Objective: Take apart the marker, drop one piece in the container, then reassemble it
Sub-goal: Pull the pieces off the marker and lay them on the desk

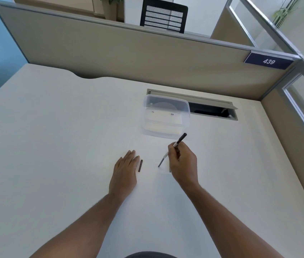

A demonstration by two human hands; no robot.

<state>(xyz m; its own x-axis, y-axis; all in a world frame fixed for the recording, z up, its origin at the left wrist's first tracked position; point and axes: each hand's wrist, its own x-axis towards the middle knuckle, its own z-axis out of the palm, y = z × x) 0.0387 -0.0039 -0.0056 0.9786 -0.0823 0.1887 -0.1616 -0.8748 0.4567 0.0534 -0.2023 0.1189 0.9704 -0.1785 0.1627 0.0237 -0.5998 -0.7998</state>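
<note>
Marker body (179, 140) gripped in my right hand (183, 162), tip down over desk (54, 136) | black cap (140, 165) lies just beside flat, empty left hand (124, 172) | clear container (165, 117) looks empty | judged step: disassembled; next, drop one piece in.

Two bare forearms, no sleeves, left hand (124, 172) and right hand (183, 163) without rings (dark garment at bottom edge)
</note>
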